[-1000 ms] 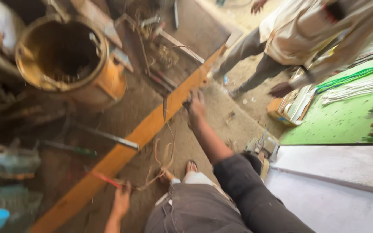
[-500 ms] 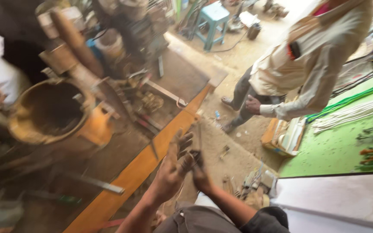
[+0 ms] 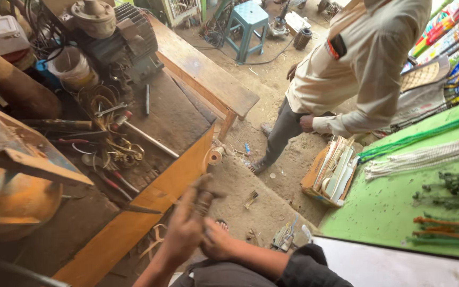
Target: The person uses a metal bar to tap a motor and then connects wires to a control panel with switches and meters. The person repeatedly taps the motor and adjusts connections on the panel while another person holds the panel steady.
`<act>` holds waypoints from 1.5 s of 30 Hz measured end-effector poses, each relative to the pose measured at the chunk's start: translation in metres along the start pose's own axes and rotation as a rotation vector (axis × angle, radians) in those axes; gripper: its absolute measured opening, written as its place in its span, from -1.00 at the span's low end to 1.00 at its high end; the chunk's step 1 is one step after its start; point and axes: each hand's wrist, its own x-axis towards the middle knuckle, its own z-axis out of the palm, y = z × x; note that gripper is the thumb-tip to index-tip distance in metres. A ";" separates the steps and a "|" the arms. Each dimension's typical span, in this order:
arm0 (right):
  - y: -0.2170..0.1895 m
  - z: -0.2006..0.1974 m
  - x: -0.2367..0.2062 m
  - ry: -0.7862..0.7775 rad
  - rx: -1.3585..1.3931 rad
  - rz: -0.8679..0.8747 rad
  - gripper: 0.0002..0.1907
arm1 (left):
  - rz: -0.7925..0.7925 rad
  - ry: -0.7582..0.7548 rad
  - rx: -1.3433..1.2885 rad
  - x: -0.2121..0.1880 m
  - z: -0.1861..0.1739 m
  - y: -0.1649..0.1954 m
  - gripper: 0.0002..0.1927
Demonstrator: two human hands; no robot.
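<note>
My left hand and my right hand meet low in the middle of the view, above my knee. The left hand is blurred, its fingers stretched upward and a little apart, and nothing shows in it. My right hand presses against the heel of the left palm; its fingers are hidden, and a dark sleeve is rolled up that arm. Both hands hover beside the orange edge of a dirty workbench. Below them my sandalled foot rests on the sandy floor.
The bench carries coiled wire, screwdrivers, a long metal rod, a grey motor, a white bucket and an orange drum. A person in a beige shirt stands at right by a green table with strings. A blue stool stands behind.
My hands were apart a second ago, the right reaching to the bench edge; they have come together. The view has swung up and right, showing more of the bench and the standing person.
</note>
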 end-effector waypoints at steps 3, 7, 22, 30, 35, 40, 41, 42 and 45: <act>0.005 -0.014 0.009 -0.191 0.007 -0.157 -0.58 | -0.304 0.328 -0.241 0.002 -0.002 0.008 -0.55; 0.007 -0.020 0.036 -0.079 0.701 0.031 -0.65 | -0.275 0.559 -0.043 -0.016 -0.027 -0.003 -0.55; 0.029 -0.142 0.065 0.401 0.807 0.483 -0.59 | -0.136 0.784 0.073 -0.109 -0.142 -0.031 -0.60; -0.014 -0.148 0.049 0.399 0.846 0.390 -0.59 | -0.105 0.693 0.213 -0.051 -0.098 0.027 -0.66; -0.033 -0.141 0.053 0.345 1.068 0.419 -0.62 | -0.089 0.583 -0.066 -0.033 -0.104 0.013 -0.70; -0.033 -0.130 0.047 0.359 1.143 0.370 -0.63 | -0.217 0.486 -0.249 -0.034 -0.115 0.003 -0.74; -0.031 -0.128 0.045 0.347 1.134 0.335 -0.64 | -0.266 0.491 -0.280 -0.035 -0.116 0.001 -0.75; -0.029 -0.128 0.043 0.338 1.122 0.297 -0.65 | -0.231 0.504 -0.293 -0.036 -0.117 -0.001 -0.76; -0.023 -0.130 0.038 0.386 1.103 0.304 -0.71 | -0.164 0.555 -0.319 -0.037 -0.121 -0.010 -0.75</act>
